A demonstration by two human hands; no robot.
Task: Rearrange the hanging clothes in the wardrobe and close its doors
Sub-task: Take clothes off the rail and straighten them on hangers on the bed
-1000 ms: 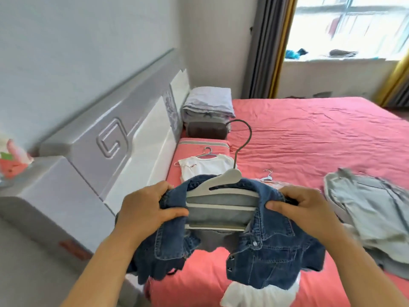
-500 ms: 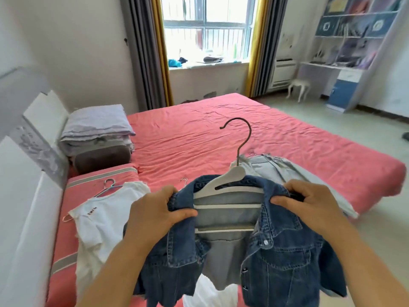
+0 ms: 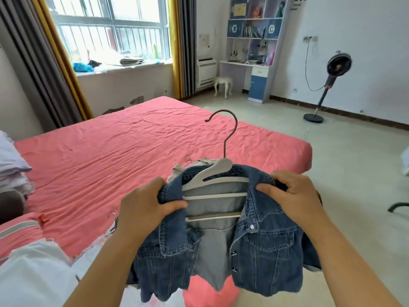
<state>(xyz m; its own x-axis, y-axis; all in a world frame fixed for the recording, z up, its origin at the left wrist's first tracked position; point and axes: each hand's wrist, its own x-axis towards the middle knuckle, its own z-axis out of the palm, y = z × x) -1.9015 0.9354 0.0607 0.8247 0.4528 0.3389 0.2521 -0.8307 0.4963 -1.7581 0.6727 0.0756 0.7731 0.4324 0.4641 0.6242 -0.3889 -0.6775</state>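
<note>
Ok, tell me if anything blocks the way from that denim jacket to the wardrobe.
Cannot be settled: the wardrobe is not in view. The left hand and right hand grip the denim jacket on its hanger above the bed. The floor to the right looks open.

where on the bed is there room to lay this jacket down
The middle of the bed, from the window-side edge to the hanger hook, is bare sheet. Crowded: white clothes at the near left, folded bedding at the far left.

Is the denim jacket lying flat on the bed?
No, both hands, left and right, hold the denim jacket up by its shoulders on the hanger.
</note>
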